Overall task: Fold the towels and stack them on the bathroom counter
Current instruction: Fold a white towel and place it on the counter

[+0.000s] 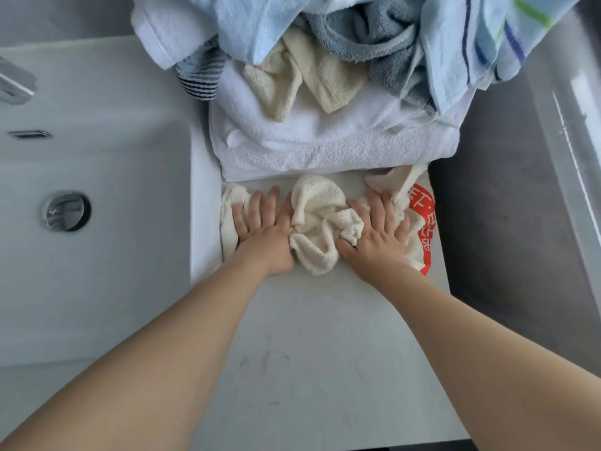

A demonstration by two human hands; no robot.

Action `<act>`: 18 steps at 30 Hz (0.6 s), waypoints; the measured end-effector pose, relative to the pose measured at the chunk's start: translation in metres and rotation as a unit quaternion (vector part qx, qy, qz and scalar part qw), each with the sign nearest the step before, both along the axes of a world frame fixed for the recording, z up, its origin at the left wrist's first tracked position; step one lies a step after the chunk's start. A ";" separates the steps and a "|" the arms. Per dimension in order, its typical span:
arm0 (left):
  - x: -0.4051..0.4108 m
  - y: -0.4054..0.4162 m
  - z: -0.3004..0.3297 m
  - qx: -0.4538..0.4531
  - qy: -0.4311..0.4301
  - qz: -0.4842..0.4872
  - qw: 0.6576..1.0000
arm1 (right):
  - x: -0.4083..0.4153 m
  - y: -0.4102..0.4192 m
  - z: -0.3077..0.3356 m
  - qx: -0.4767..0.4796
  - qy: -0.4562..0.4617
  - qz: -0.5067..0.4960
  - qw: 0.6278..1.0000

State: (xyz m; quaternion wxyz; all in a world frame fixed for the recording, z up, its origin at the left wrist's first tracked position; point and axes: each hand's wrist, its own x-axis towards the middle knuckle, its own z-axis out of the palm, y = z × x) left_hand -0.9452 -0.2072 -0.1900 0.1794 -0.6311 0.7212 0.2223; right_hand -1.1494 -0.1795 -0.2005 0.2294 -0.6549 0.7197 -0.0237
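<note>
A white sink (pixel 97 177) fills the left of the frame beside a pale table (pixel 325 353) that runs down the centre, with grey floor to the right. Across the top of the frame a heap of towels (pixel 325 43) lies unfolded: pale blue, grey-blue, striped and cream pieces tumbled over one another, resting on a thick white towel (pixel 325 144) that looks folded and lies flat on the table just below them. In front of it, at mid-frame, a small cream towel (pixel 322 222) with a red printed edge lies crumpled on the table between a person's two bare arms. The left hand (pixel 263 226) presses flat on the cloth's left end, fingers straight and spread. The right hand (pixel 380 229) presses down on its right part, fingers also spread, the thumb against a bunched fold; neither hand appears to grip the cloth. The middle of the cream towel stands up in wrinkles, so it seems to be at the smoothing stage, not yet folded. By this view the job looks barely begun: at most one white towel is folded, no neat stack of several shows, and most of the heap at the top remains to be dealt with.
</note>
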 end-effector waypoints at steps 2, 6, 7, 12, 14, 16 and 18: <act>0.001 0.001 0.005 -0.001 0.003 -0.004 1.000 | -0.002 -0.002 0.005 0.021 -0.001 0.006 1.000; 0.004 0.007 0.022 0.002 0.010 -0.029 1.000 | 0.002 0.003 0.030 0.039 -0.003 0.007 0.999; 0.004 0.009 0.028 0.012 0.018 -0.031 0.999 | 0.005 0.007 0.039 0.045 -0.009 0.009 0.999; 0.003 0.026 0.083 -0.038 0.103 -0.007 0.994 | 0.001 0.020 0.102 -0.044 -0.122 0.030 0.991; -0.001 0.026 0.111 -0.157 0.148 -0.007 0.976 | 0.003 0.015 0.126 -0.111 -0.153 0.019 0.982; -0.008 0.017 0.138 -0.243 0.175 -0.009 0.954 | 0.007 0.005 0.147 -0.162 -0.147 0.013 0.976; -0.016 0.001 0.162 -0.298 0.186 -0.015 0.936 | 0.011 -0.009 0.166 -0.220 -0.140 0.016 0.965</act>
